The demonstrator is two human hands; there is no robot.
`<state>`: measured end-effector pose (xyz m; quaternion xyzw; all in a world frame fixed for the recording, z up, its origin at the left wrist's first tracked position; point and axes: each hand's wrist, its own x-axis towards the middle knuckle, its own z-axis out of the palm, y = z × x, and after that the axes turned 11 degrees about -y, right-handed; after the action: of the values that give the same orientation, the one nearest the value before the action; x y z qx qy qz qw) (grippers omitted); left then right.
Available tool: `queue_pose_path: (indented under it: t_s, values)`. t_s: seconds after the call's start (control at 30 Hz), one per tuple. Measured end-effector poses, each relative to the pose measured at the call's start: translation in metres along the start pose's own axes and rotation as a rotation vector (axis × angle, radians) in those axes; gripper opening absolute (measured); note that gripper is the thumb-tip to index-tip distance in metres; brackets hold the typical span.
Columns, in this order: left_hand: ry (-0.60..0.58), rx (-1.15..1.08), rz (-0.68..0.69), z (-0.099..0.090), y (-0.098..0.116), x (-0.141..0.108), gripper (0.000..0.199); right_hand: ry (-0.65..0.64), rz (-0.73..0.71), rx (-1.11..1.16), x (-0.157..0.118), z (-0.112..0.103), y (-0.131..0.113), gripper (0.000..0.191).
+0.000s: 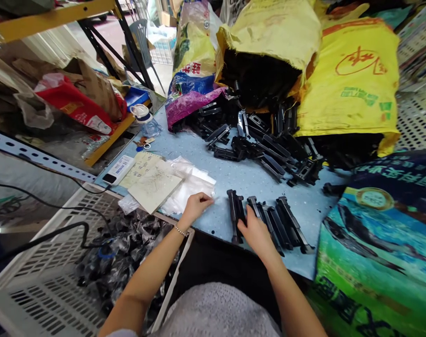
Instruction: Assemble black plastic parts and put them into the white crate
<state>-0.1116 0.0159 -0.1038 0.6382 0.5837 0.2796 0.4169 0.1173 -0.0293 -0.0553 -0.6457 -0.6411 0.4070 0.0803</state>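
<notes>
My left hand (198, 206) is closed in a pinch at the right edge of a pile of clear plastic bags (188, 185). Whatever sits between its fingertips is too small to make out. Over a row of long black plastic parts (286, 222) near the table's front edge, my right hand (257, 233) has thumb and fingers closed around a black plastic part (239, 210) towards the row's left end. These parts lie side by side, pointing away from me. Part of the row is hidden under the right hand.
Behind the row, a loose heap of black parts (265, 150) spills from a yellow sack (269, 23). Cardboard sheets (155, 185), a white device (119, 169) and a bottle (148, 121) lie left. A crate (40, 276) of bagged parts stands below; a green-blue sack (377, 262) flanks the right.
</notes>
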Motion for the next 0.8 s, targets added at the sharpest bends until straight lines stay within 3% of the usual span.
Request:
queue_pose_path:
  t_s: [0.07,0.17,0.23,0.33,0.43,0.53,0.67,0.73,0.8]
  values:
    - [0.012,-0.226,-0.064,0.002,0.002,-0.003,0.028,-0.089,-0.108,0.426,0.005,-0.002,-0.002,0.05]
    - [-0.04,-0.443,-0.094,0.007,0.011,-0.01,0.033,-0.321,-0.226,0.984,0.011,0.004,-0.013,0.037]
    - [-0.077,-0.5,-0.08,0.005,0.019,-0.015,0.03,-0.411,-0.209,1.155,0.015,0.011,-0.02,0.03]
    - [-0.015,-0.586,-0.032,-0.006,0.028,-0.024,0.025,-0.401,-0.159,1.292,0.023,0.016,-0.021,0.024]
    - [0.096,-0.346,0.12,-0.021,0.03,-0.032,0.006,-0.389,-0.144,1.341,0.027,0.015,-0.015,0.025]
    - [0.12,0.084,0.238,-0.03,0.029,-0.034,0.028,-0.342,-0.137,1.263,0.024,0.012,-0.011,0.027]
    - [0.022,0.274,0.245,-0.031,0.032,-0.029,0.042,-0.212,-0.184,1.043,0.011,0.002,-0.006,0.031]
    - [-0.029,0.305,0.234,-0.028,0.036,-0.027,0.043,-0.253,-0.233,0.96,0.001,-0.005,-0.004,0.035]
    - [-0.049,0.275,0.228,-0.025,0.041,-0.028,0.04,-0.414,-0.232,0.946,-0.01,-0.011,-0.002,0.037]
